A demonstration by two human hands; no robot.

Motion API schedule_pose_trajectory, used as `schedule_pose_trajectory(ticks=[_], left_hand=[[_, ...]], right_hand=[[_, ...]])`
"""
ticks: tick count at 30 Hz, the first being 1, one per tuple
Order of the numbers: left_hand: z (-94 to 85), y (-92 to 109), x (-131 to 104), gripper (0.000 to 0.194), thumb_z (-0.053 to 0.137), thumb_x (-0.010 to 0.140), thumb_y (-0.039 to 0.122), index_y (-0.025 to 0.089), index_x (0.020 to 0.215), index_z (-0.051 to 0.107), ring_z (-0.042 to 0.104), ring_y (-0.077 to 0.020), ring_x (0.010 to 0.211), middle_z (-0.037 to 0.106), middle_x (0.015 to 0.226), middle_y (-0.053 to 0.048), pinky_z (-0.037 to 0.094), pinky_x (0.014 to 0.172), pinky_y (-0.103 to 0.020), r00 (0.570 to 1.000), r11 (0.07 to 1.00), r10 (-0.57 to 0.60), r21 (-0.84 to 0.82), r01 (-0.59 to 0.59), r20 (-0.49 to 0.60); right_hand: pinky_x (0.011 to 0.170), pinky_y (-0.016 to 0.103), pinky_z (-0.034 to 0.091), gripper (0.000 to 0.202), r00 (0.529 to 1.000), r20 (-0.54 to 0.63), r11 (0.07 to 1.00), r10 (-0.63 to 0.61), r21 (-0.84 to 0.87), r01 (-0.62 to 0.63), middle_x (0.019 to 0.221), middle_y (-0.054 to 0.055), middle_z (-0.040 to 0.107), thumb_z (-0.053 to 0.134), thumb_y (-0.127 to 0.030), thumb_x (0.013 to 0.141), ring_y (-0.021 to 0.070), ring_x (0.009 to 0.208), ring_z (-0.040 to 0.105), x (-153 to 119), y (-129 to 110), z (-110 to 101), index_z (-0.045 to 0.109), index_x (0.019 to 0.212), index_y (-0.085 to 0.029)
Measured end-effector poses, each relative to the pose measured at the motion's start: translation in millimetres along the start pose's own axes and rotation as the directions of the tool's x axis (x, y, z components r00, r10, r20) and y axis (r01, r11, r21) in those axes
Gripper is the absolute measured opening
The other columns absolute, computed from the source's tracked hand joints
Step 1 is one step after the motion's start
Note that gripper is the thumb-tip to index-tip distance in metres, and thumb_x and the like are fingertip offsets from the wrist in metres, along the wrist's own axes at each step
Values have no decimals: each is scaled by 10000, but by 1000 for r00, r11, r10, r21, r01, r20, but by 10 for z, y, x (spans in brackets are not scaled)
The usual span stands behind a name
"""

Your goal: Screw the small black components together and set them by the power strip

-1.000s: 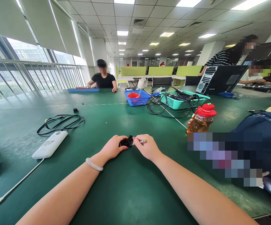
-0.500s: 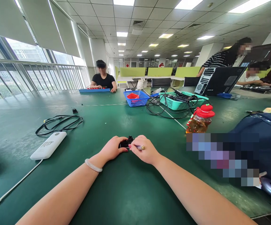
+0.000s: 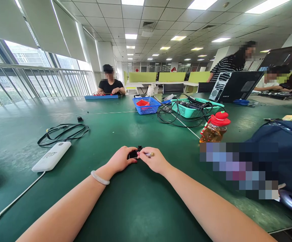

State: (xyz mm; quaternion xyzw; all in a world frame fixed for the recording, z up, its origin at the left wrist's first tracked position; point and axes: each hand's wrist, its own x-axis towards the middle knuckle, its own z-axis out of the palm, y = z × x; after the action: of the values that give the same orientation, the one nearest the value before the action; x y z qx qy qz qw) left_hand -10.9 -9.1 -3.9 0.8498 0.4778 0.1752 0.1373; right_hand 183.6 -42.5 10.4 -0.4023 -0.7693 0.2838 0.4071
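My left hand [image 3: 119,160] is closed around a small black part [image 3: 133,154] on the green table, thumb on the near side and fingers on the far side. A knobbly black bit of it sticks up past the fingers; its kind cannot be made out. In my right hand [image 3: 156,162] is a slim pen-like tool [image 3: 150,154] with a gold-coloured end, pinched between thumb and fingers. The tool slants toward the black part, its tip mostly hidden by my fingers. Both hands are close together, low over the table.
A white power bank [image 3: 52,156] with cables lies left. Ahead stand a blue basket [image 3: 147,108] and a green basket [image 3: 186,112] heaped with black cables. At right are a red-lidded bottle [image 3: 214,129], a dark blue bag [image 3: 284,144] and a computer case [image 3: 236,88]. Several people are beyond.
My right hand has turned slightly and shifted a little left, closer to the black part, with the tool in it. My left hand keeps its hold. The standing person has leaned left.
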Motion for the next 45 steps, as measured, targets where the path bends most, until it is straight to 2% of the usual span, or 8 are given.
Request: schedule_pose_trajectory(ticks=[5,9,13,24,28,32,38,45], left_hand=[[-6,62,-22,423,628,802,389,256,1202,596,601,-245,991,690,1073,-61,482,894,-382,999,999,47,-10,-47,3],[-3,71,-28,439,626,803,388,245,1216,593,605,-248,980,686,1065,-70,487,890,-383,999,999,42,1,-42,-4],[-5,68,-30,433,612,808,406,259,1215,594,608,-254,995,687,1057,-68,490,889,-386,1000,1000,24,-2,-24,-10],[-48,146,-69,351,529,867,382,248,1187,581,590,-228,1057,667,1150,-53,469,954,-383,990,994,104,-27,-107,-91],[-59,148,-78,379,469,900,356,234,1253,536,557,-234,1111,638,1194,-74,446,995,-404,983,996,75,-25,-80,-170],[-54,116,-53,378,395,927,300,237,1274,532,532,-241,1140,619,1226,-76,416,1021,-418,966,999,0,39,10,-259],[-31,50,-52,357,397,910,303,287,1161,650,561,-284,1058,641,1136,-78,420,954,-503,965,952,-174,216,216,-198],[-19,81,-40,395,337,923,288,187,947,719,473,-291,1225,587,1225,-124,392,1046,-457,958,963,-143,188,192,-247]], right_hand=[[593,253,413,384,992,-119,995,38,96,-26,619,2,615,477,-448,878,137,603,553,-16,-24,-71,662,641,-209],[648,276,417,389,978,-207,1000,-26,-21,23,629,15,623,450,-430,896,157,645,563,-27,-47,-105,665,648,-221],[680,283,409,391,984,-175,989,-41,-144,16,612,6,615,434,-393,905,154,632,547,-9,-17,-101,657,626,-235],[619,255,399,297,996,-78,999,42,14,-41,676,-2,623,516,-408,847,141,647,539,12,54,-42,670,682,-214],[576,256,404,356,985,-122,973,119,212,-91,629,2,587,551,-513,819,139,593,522,28,88,-103,664,700,-197],[618,272,443,428,943,-283,935,173,347,-68,608,8,559,522,-576,833,146,606,540,54,139,-172,671,719,-192],[609,274,441,447,909,-343,958,235,240,-157,730,38,620,513,-595,821,147,625,539,62,206,-174,697,826,-187],[570,258,408,475,933,-276,972,232,110,-209,697,41,629,477,-594,850,157,632,558,35,189,-146,710,784,-185]])
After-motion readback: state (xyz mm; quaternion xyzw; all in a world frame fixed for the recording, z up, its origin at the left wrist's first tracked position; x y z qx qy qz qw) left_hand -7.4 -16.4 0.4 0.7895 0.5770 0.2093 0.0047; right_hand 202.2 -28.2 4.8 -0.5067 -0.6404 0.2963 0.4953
